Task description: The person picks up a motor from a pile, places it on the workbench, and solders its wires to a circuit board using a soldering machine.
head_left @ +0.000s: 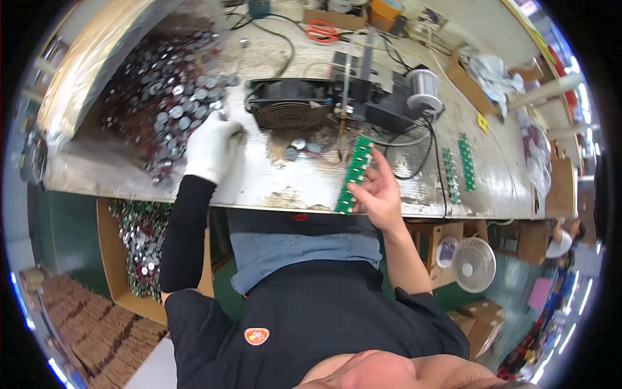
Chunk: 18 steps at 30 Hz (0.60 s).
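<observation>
My left hand [214, 146], in a white glove, is at the right edge of a big heap of small round silvery parts with reddish wires [176, 111]. Its fingers are curled together; whatever they may hold is hidden. Between the thumb and fingers of my bare right hand [379, 191] is a long green circuit board strip [355, 175], tilted above the table's front edge. A few loose round parts [298, 146] lie between my hands, in front of a black square fan [289, 107]. Right of that fan stands a soldering device [363, 84].
A spool of solder wire [424, 91] sits by the device. Two more green board strips [466, 162] lie at the right, past a black cable [431, 149]. Red-handled scissors [322, 31] are at the back. Below the table's left side, a cardboard box [107, 249] holds many more parts.
</observation>
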Each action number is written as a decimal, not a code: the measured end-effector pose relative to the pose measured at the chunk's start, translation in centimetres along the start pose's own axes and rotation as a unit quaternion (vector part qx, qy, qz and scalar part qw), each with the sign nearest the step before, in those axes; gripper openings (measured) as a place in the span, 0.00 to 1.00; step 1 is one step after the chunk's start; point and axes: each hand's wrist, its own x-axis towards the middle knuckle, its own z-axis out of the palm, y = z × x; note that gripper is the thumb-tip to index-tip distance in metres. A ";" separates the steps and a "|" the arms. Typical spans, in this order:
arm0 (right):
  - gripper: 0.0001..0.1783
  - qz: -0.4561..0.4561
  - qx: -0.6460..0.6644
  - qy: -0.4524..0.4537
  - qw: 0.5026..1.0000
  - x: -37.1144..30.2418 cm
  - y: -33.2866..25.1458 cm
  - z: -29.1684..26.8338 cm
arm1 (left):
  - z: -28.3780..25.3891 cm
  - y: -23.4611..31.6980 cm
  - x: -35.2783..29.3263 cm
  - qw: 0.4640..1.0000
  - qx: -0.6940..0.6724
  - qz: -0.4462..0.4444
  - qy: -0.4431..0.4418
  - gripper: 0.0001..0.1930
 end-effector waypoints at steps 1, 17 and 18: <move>0.45 -0.003 -0.004 0.004 1.000 0.0 0.0 -0.1 | 0.1 0.0 0.2 1.000 -0.012 0.003 -0.004 0.05; 0.48 0.011 -0.014 -0.010 1.000 0.0 -0.3 -0.5 | 2.6 8.7 -7.3 0.819 -0.560 -0.126 -0.020 0.12; 0.47 0.013 -0.009 -0.014 1.000 0.1 -0.3 -0.6 | 2.5 9.5 -7.2 0.778 -0.601 -0.177 -0.053 0.13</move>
